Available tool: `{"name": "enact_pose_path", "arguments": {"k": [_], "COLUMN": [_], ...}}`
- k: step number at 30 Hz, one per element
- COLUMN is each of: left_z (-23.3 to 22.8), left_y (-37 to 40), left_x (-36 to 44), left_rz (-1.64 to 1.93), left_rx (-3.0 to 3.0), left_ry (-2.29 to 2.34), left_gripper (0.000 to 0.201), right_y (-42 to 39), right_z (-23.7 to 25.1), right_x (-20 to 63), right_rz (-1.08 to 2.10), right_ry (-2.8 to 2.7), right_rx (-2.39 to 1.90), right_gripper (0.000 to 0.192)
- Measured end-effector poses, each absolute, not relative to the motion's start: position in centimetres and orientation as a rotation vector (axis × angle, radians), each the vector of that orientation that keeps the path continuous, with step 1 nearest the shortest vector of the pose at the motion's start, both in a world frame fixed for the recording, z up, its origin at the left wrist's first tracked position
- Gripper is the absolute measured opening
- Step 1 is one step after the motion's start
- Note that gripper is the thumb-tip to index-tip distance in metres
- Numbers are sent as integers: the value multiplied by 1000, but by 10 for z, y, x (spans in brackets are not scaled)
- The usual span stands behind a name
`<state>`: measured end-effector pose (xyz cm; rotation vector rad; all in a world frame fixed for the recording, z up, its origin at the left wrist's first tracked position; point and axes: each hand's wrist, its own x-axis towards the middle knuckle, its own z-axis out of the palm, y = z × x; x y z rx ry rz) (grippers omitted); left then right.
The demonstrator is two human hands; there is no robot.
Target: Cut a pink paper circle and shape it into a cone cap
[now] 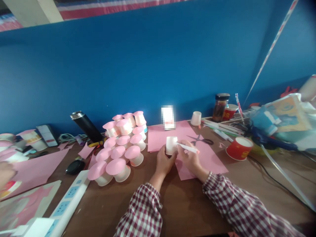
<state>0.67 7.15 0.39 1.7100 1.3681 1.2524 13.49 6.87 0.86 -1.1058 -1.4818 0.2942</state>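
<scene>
Left hand wrapped round a white cup, fingers curled against its side, cup held upside down just above the pink paper. Right hand pinching a white pen between thumb and fingertips, pen's near end touching the cup, pink tip pointing right. Both sleeves in red-and-white check. Scissors lying on the paper just beyond the right hand. Red cup standing right of the paper. Stack of pink-topped cups left of the hands, black flask behind it. Power strip at lower left. Lone white cup near the blue wall.
</scene>
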Motion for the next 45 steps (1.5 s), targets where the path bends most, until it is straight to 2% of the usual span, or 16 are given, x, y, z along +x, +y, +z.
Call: {"name": "enact_pose_path", "arguments": {"k": [45], "left_z": [5], "left_y": [71], "left_x": [7], "left_rz": [1247], "left_rx": [1664], "left_ry": [1389], "left_gripper": [33], "right_y": [70], "right_z": [10], "right_x": [135], "right_rz": [338], "right_ry": [-1466], "right_rx": [-1102], "right_gripper": [15]}}
